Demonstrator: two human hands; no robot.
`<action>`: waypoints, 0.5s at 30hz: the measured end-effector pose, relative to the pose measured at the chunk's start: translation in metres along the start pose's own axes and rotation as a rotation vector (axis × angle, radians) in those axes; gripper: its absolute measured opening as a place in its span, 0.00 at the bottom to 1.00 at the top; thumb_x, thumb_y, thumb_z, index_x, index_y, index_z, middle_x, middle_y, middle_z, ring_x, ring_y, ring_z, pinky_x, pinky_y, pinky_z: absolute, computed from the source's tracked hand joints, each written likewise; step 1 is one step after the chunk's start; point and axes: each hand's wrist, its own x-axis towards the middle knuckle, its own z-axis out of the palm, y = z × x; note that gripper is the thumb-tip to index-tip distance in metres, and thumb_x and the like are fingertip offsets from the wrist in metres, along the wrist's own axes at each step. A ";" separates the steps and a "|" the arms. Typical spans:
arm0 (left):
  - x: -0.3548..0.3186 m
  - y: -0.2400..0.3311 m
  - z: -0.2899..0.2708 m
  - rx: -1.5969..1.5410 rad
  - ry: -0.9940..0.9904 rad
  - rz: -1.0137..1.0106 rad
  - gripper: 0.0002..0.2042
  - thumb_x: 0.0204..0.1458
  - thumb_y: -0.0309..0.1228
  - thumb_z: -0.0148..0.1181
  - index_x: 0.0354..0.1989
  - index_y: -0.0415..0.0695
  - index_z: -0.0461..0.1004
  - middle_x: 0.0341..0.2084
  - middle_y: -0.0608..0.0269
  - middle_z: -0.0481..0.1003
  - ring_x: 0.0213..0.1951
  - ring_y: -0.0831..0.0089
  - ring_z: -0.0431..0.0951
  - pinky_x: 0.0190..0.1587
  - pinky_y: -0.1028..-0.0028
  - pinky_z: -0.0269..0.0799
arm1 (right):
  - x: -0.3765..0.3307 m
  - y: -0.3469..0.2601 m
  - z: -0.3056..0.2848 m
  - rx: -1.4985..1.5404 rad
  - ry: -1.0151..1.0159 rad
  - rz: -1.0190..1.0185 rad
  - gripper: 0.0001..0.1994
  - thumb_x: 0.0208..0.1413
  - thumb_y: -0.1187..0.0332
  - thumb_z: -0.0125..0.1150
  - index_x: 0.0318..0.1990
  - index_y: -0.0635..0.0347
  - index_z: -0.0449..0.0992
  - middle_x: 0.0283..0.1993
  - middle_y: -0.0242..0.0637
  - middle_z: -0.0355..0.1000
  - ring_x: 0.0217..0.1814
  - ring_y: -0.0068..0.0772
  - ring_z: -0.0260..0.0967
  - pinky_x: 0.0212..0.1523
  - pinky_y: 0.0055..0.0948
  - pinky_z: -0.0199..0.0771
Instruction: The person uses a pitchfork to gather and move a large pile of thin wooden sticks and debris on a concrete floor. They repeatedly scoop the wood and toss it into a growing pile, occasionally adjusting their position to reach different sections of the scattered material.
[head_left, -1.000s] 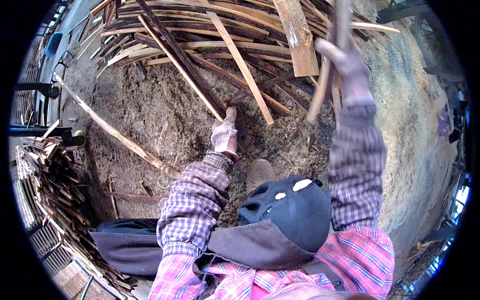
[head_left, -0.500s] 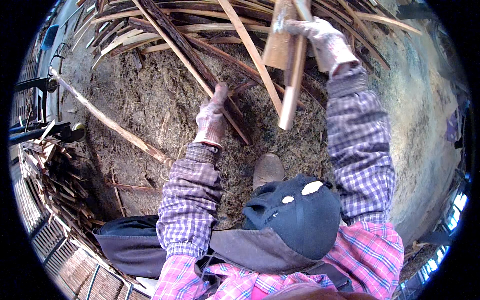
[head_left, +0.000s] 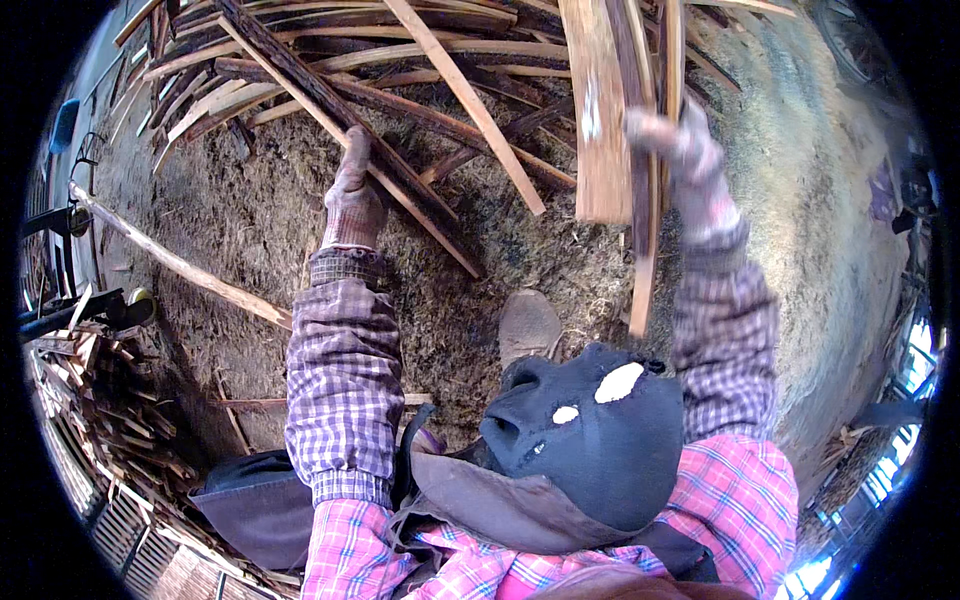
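My left hand [head_left: 353, 200], in a worn, dirty glove, is closed around a pair of long wood strips [head_left: 428, 222] with dark bark edges. They slant from the far left toward the middle. On the right, my gloved right hand [head_left: 690, 165] is slightly blurred and wraps around a bundle of narrow wood strips [head_left: 645, 240], which point toward me. Right beside that bundle, on its left, is a wider pale board [head_left: 603, 160]; whether the same hand grips it I cannot tell. A loose pale strip [head_left: 480, 115] lies between my hands.
A heap of long wood strips [head_left: 400, 55] spreads across the far side. A crooked pole [head_left: 185, 250] lies on the dirt ground at left, with stacked wood pieces [head_left: 105, 400] nearer. My shoe [head_left: 530, 325] stands in the middle, beside my dark-covered knee [head_left: 600, 440].
My right hand has come nearer and slightly right, bringing the bundle of strips with it. My left hand has shifted left and a little farther away, still on its strips.
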 end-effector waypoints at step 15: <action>-0.002 -0.012 0.019 -0.037 -0.242 0.043 0.40 0.43 0.64 0.51 0.60 0.48 0.57 0.53 0.57 0.63 0.49 0.59 0.69 0.50 0.57 0.68 | -0.002 -0.039 0.137 -0.451 0.309 0.114 0.27 0.35 0.62 0.68 0.45 0.65 0.68 0.36 0.45 0.73 0.36 0.37 0.74 0.38 0.30 0.73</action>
